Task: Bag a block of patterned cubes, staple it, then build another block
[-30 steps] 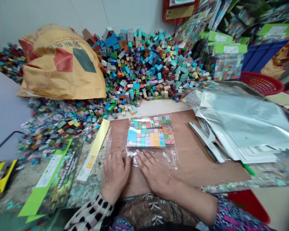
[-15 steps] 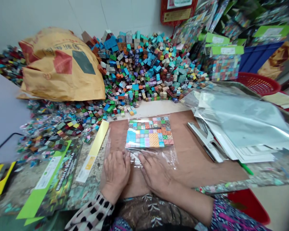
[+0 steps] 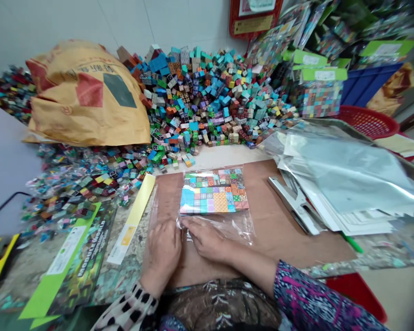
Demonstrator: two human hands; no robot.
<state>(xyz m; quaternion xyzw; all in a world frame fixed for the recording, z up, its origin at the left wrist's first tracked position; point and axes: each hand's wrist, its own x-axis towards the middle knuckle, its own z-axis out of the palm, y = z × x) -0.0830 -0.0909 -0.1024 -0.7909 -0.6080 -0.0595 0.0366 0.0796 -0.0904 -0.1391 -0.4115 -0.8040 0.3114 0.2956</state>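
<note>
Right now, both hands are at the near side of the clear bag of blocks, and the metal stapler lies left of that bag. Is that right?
Not quite: the metal stapler lies right of the clear bag, as the head view shows. The left hand and right hand are indeed at its near side.

The wall (image 3: 62, 20) is pale, with thin seams. The tabletop (image 3: 122, 276) looks stained, and the floor (image 3: 398, 289) is cream.
</note>
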